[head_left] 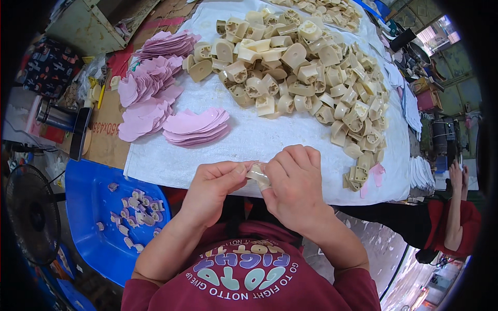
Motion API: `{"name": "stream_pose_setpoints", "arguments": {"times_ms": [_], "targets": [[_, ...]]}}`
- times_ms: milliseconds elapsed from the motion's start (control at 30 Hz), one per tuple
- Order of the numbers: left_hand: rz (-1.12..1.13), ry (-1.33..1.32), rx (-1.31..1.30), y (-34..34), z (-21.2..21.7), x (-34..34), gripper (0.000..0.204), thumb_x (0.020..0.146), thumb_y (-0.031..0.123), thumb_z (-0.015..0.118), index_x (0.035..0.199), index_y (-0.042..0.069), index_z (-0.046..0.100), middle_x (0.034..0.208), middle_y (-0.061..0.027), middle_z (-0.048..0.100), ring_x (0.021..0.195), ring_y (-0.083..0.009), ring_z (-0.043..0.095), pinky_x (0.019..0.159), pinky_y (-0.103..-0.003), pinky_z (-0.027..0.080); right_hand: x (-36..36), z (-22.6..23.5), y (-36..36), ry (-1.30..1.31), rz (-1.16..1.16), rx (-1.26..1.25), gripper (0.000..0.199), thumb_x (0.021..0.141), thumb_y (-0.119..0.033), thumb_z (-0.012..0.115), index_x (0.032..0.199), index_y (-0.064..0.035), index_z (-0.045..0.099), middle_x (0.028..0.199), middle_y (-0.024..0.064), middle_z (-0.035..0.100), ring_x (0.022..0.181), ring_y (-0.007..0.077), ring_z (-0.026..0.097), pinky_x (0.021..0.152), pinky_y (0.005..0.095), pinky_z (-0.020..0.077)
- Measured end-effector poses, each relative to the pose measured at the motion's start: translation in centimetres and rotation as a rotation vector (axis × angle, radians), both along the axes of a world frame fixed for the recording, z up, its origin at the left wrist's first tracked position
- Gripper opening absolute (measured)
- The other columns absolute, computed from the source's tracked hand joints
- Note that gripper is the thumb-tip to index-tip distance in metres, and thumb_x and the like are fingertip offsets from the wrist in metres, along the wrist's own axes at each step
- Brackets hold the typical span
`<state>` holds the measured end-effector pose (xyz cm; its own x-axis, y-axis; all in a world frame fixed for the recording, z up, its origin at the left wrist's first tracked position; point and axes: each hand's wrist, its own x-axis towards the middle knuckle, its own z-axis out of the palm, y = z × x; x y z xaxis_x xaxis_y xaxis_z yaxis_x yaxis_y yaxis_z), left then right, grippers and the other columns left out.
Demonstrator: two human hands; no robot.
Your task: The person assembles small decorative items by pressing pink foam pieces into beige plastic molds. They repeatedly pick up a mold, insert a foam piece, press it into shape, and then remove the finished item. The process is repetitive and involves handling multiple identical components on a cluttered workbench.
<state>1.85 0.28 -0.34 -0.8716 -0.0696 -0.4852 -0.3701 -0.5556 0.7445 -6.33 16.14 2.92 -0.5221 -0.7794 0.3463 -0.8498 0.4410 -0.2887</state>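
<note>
A small, glossy cream plastic shoe heel (258, 175) is held between my two hands at the near edge of the white cloth. My left hand (215, 186) is closed, its thumb and index finger pinching one end. The fingers of my right hand (294, 181) curl round the other end and hide much of it. Beyond them, a large heap of similar beige heels (295, 54) covers the far middle and right of the cloth (202, 155). Stacks of thin pink cut pieces (197, 127) lie left of the heap.
A blue basin (85, 217) at lower left contains several pink-covered heels (137, 207). Next to it stands a black fan (32, 212). Cardboard (106, 135) with a yellow pen (101, 97) lies left of the cloth. A person in red (454, 228) is at the right.
</note>
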Motion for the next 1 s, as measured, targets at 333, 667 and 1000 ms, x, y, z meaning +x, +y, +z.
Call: {"name": "stream_pose_setpoints", "arguments": {"times_ms": [333,667,1000], "targets": [[-0.202,0.083,-0.225,-1.5,-0.4,-0.5,0.03,0.094,0.011,0.056,0.119,-0.005,0.06,0.098,-0.0103,0.069,0.089,-0.0118,0.062,0.081,-0.028,0.05,-0.7,-1.7,1.2,-0.136,0.071,-0.139,0.024,0.06,-0.005,0.068,0.08,-0.0048,0.056,0.079,0.0074,0.053,0.084,0.0271,0.052,0.079,0.0414,0.0355],[-0.475,0.297,-0.278,-2.7,1.8,-1.4,0.055,0.087,0.001,0.062,0.139,0.002,0.043,0.088,-0.0073,0.067,0.075,-0.0086,0.058,0.073,-0.024,0.048,-1.0,-0.8,1.2,-0.243,0.251,-0.213,0.026,0.059,-0.005,0.069,0.082,-0.0058,0.057,0.08,0.0059,0.054,0.086,0.0263,0.053,0.08,0.0402,0.0358],[-0.207,0.266,-0.328,-2.7,0.8,-2.4,0.041,0.088,0.006,0.062,0.128,0.002,0.056,0.097,-0.0103,0.067,0.082,-0.0104,0.062,0.07,-0.025,0.05,-0.3,-2.1,0.5,-0.976,-0.061,-0.395,0.018,0.072,-0.01,0.075,0.081,-0.0031,0.062,0.083,0.003,0.064,0.084,0.0157,0.058,0.079,0.033,0.0447]]}}
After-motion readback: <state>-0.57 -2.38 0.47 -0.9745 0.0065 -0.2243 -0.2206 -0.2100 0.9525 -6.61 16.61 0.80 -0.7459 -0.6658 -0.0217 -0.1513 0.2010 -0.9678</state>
